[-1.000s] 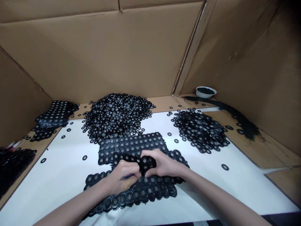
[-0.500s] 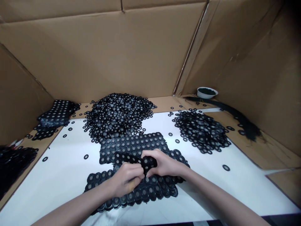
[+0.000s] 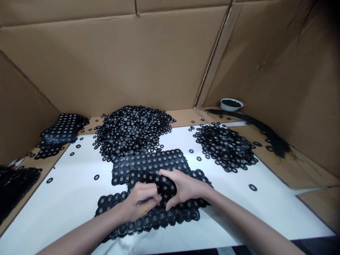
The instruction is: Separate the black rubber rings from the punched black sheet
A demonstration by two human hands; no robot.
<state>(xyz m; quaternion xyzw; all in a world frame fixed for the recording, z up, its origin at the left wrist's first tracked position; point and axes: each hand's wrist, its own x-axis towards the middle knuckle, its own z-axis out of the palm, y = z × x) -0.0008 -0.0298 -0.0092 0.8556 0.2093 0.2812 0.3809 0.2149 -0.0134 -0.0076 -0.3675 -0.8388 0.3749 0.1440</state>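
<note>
Both my hands meet over a black sheet of joined rubber rings [image 3: 148, 170] that lies on the white table top [image 3: 66, 198]. My right hand [image 3: 183, 187] pinches a raised fold of that sheet between thumb and fingers. My left hand [image 3: 140, 202] grips the same fold from the left and has a thin blue tool tucked in its fingers. More ring sheet [image 3: 159, 217] lies flat beneath both hands.
A big heap of loose black rings [image 3: 132, 129] sits behind the sheet and a smaller heap [image 3: 225, 143] to the right. Stacked sheets [image 3: 63, 128] lie at the far left. A white bowl [image 3: 231, 104] stands in the back right corner. Cardboard walls enclose the table.
My right hand has slid a little down and left along the fold; my left hand has shifted slightly. The sheet's raised part looks a bit more lifted.
</note>
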